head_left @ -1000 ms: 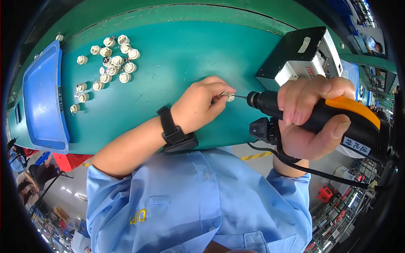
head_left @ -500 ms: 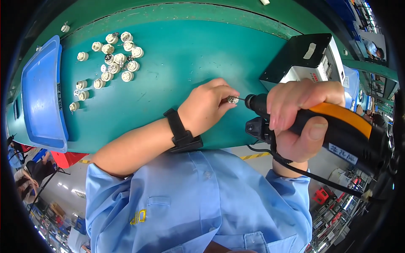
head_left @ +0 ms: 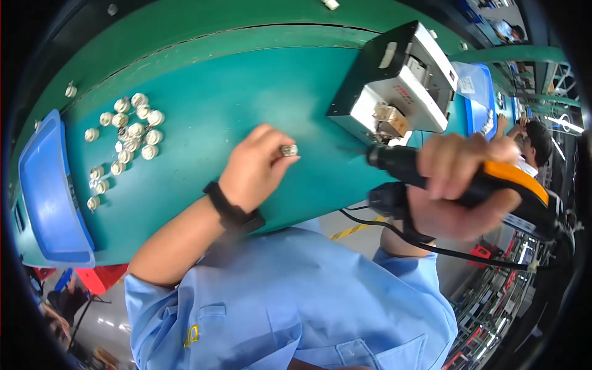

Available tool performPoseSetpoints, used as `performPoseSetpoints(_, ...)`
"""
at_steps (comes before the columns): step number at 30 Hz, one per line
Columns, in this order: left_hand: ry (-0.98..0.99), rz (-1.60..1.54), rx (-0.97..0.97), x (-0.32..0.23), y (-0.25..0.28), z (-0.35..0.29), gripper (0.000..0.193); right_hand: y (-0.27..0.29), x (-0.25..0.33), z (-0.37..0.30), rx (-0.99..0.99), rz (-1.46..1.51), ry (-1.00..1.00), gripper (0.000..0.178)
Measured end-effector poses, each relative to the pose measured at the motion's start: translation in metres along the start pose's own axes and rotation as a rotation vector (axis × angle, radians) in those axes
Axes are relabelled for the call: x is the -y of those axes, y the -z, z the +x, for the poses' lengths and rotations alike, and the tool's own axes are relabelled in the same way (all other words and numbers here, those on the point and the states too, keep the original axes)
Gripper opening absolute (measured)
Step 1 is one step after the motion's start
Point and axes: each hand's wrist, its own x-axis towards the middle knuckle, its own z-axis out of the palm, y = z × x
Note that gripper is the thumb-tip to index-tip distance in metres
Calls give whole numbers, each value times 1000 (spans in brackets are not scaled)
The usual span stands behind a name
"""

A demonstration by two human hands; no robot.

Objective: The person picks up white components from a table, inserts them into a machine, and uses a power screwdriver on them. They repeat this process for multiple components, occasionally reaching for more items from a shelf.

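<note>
My left hand (head_left: 254, 163) pinches a small round metal-and-white part (head_left: 289, 150) between thumb and fingertips, above the green mat. The fist of my right hand (head_left: 459, 185) is wrapped round a black and orange electric screwdriver (head_left: 401, 163), its cable hanging below. The screwdriver's bit points left, apart from the pinched part and close to the front of the black-and-white machine (head_left: 388, 92). Several white round fittings (head_left: 132, 131) with metal pieces on them lie on the mat at the left, away from both hands.
A blue tray (head_left: 52, 191) stands at the left edge of the green work mat (head_left: 216, 92). Behind the machine, at the right, is another blue bin (head_left: 478, 114). A person (head_left: 536, 145) sits farther off on the right. The screwdriver's black cable (head_left: 444, 251) loops below my right wrist.
The screwdriver has drawn back from the small part, its bit now clear of it. My view has shifted, so the machine appears nearer the middle. My left hand keeps its pinch.
</note>
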Motion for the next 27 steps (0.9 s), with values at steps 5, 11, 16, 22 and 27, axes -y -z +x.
performPoseSetpoints(5, 55, 15, 35, 0, 0, 6, 21, 29, 42, 6, -199, -144, 149, 44)
performPoseSetpoints(11, 38, 17, 18, 0, -1, 11, 24, 52, 19, 6, -152, -211, 80, 39)
performPoseSetpoints(16, 18, 28, 39, 1, 1, 9, 25, 58, 16, 12, -88, -152, 23, 37)
performPoseSetpoints(22, 39, 46, 66, -3, 2, 8, 22, 74, 16, 36, -148, -77, -145, 32)
performPoseSetpoints(27, 76, 62, 43, 0, 3, 7, 22, 48, 4, 25, -208, -11, -189, 34)
